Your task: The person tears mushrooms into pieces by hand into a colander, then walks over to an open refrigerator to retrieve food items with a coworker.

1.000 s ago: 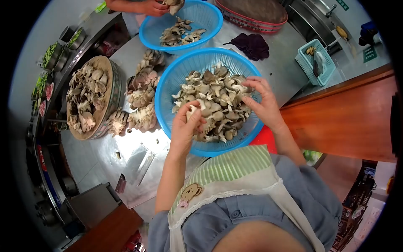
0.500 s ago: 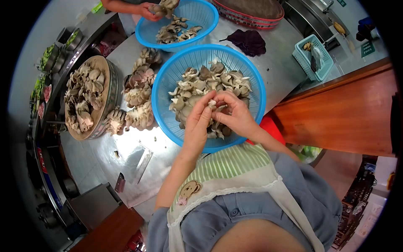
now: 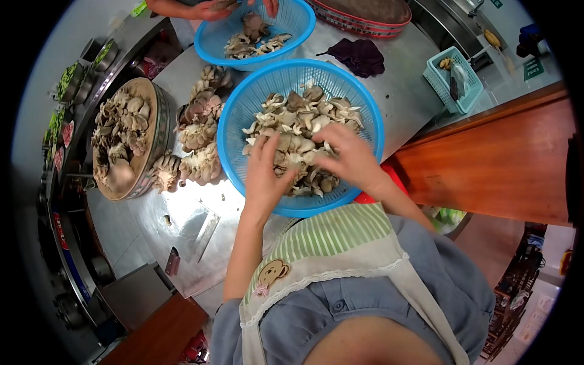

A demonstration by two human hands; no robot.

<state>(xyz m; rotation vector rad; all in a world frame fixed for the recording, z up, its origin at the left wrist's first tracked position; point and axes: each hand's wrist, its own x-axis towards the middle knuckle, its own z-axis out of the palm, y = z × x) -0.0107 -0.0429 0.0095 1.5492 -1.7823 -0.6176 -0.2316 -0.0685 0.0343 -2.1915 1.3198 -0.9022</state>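
Observation:
Over the near half of a large blue colander (image 3: 224,140), both my hands are apart with their fingers spread. Oyster mushrooms (image 3: 304,112) are heaped in it, torn into pieces. My left hand (image 3: 263,176) is at the left of the heap, thumb and fingers apart beside a mushroom clump (image 3: 295,147). My right hand (image 3: 353,159) is on the other side of that clump, fingers curved but parted. Whether the fingertips touch the mushrooms I cannot tell. Left of the colander, whole oyster mushroom clusters (image 3: 201,164) lie on the metal table (image 3: 134,243).
A round basket (image 3: 159,143) of mushrooms stands at left. A cleaver (image 3: 207,236) lies on the table near me. Across from me, another person's hands (image 3: 213,9) work over a second blue colander (image 3: 307,36). A dark purple cloth-like thing (image 3: 359,58) lies beyond my colander.
My hands have separated from a pinch on a small mushroom piece and opened lower over the heap. The other person's hands have moved apart, and a large mushroom piece now shows in their colander.

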